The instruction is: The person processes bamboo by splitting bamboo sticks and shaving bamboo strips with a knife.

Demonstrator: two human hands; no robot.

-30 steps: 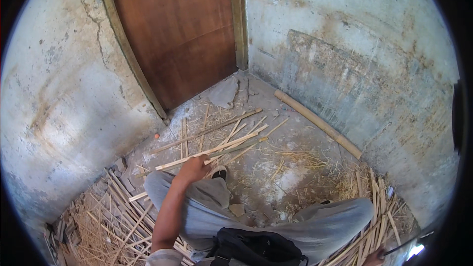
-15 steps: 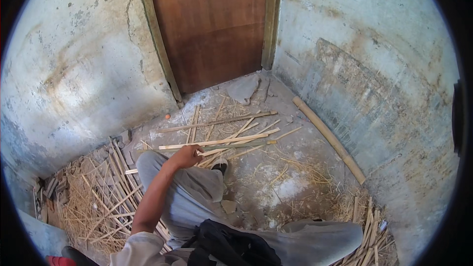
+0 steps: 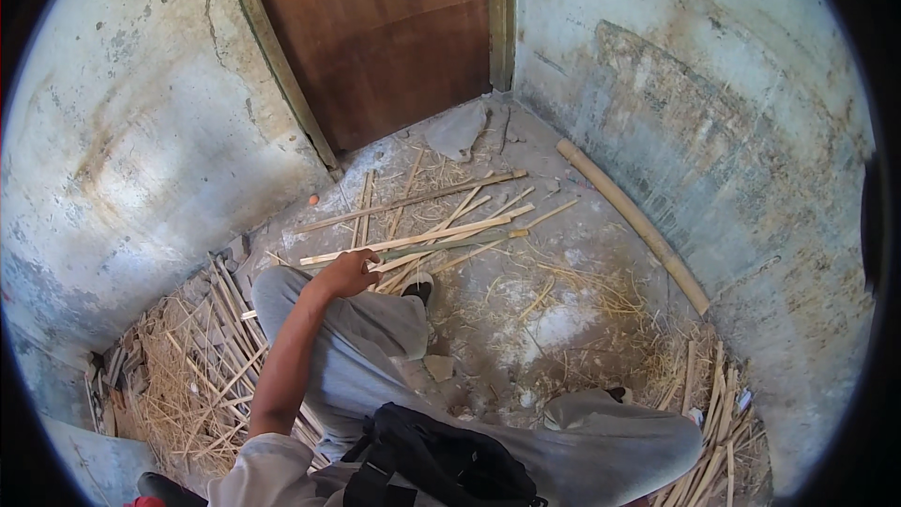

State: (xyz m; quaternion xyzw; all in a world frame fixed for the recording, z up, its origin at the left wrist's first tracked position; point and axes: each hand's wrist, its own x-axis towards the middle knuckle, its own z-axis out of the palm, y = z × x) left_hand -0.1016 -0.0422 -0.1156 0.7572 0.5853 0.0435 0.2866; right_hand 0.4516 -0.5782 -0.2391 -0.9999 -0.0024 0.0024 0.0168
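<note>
My left hand (image 3: 347, 274) is over my bent left knee, its fingers curled round a pale bamboo strip (image 3: 460, 237). That strip slants away to the right over the floor; the hand covers part of it. Just beyond lie another pale strip (image 3: 413, 239) and a greenish bamboo strip (image 3: 493, 238) with a yellowish end. Farther off, a longer brownish strip (image 3: 422, 197) lies across several thin ones. My right hand is out of view.
Piled strips and shavings (image 3: 202, 376) lie at my left, with another bundle of strips (image 3: 718, 432) at my right. A bamboo pole (image 3: 633, 225) lies along the right wall. A brown door (image 3: 375, 38) stands ahead. A black bag (image 3: 436, 460) rests on my lap.
My view has tilted down a little, so the door and floor sit higher in the picture. My left hand keeps its hold near the knee, having shifted only slightly.
</note>
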